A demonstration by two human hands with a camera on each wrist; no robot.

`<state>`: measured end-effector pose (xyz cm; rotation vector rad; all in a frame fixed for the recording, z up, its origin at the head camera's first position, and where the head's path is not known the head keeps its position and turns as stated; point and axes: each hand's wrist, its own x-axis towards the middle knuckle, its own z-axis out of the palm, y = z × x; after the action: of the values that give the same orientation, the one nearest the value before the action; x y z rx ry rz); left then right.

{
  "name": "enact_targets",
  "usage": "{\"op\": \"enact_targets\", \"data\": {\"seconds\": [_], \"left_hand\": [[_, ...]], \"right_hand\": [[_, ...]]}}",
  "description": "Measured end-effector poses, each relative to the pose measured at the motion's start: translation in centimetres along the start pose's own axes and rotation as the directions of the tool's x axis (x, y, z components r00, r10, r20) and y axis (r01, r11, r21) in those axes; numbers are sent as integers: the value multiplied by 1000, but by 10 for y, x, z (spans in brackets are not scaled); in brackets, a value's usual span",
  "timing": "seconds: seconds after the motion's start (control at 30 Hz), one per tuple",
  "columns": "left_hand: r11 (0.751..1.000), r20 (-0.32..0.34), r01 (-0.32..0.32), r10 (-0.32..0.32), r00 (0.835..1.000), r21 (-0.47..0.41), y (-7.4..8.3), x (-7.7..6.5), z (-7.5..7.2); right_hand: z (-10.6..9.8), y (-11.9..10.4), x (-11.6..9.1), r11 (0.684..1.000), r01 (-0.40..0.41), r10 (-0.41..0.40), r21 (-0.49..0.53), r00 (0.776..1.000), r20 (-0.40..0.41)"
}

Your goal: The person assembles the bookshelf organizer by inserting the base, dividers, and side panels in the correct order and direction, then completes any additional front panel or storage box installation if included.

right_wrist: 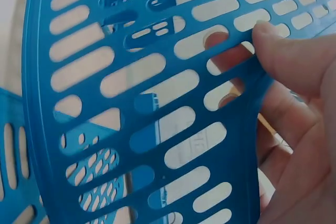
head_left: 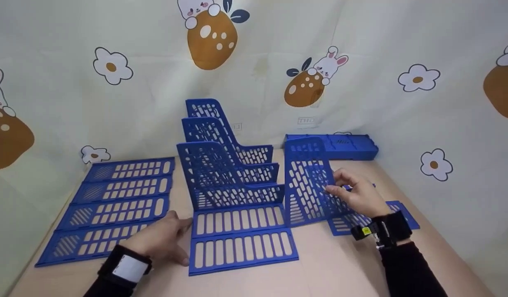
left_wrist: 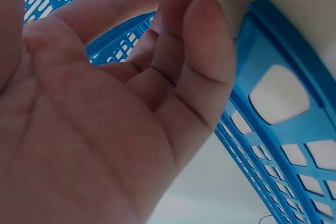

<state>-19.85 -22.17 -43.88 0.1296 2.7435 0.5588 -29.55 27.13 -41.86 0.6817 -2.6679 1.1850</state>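
Note:
My right hand (head_left: pixel 359 196) pinches the edge of a blue perforated side panel (head_left: pixel 305 154), thumb on its near face and fingers behind. The panel stands upright, its lower edge close to the right side of a slatted blue base (head_left: pixel 241 236). Three similar upright dividers (head_left: pixel 204 149) rise from the back part of that base, making a file rack. Beside the base's left edge is my left hand (head_left: pixel 161 237), thumb and fingertips right at the edge. In the left wrist view its fingers (left_wrist: pixel 210 51) are loosely bent, with nothing seen between them.
Several flat blue slotted panels (head_left: pixel 66 246) lie in a row on the left of the wooden table (head_left: pixel 332 268). More flat blue panels (head_left: pixel 404 212) lie under and beyond my right hand. A long blue piece (head_left: pixel 353 153) rests at the back right, against the patterned curtain (head_left: pixel 262 82).

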Motion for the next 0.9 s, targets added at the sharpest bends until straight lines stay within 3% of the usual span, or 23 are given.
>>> {"op": "enact_targets", "data": {"seconds": [0.13,0.27,0.47,0.57,0.67,0.8,0.9], "left_hand": [[1000,16,22,-22,1000,8,1,2,2],[1000,10,8,-8,1000,21,0,3,2],[1000,-8,-24,24,1000,8,0,2,3],[1000,-4,-18,18,1000,15,-1,1,2],[1000,-1,-11,11,1000,24,-1,2,2],[999,-3,-24,24,1000,25,-2,1,1],[999,4,-22,22,1000,28,-3,0,2]], "right_hand": [[-6,0,-5,1000,-27,26,7,995,92],[-2,-9,-5,998,-8,-7,69,977,214],[36,-37,1,988,15,-47,151,976,211],[45,-48,0,995,35,-58,96,967,248],[33,-45,-1,999,17,-3,-40,946,325],[-6,-14,-6,970,-82,158,-227,926,342],[-28,13,-11,960,-152,227,-235,913,339]]}}
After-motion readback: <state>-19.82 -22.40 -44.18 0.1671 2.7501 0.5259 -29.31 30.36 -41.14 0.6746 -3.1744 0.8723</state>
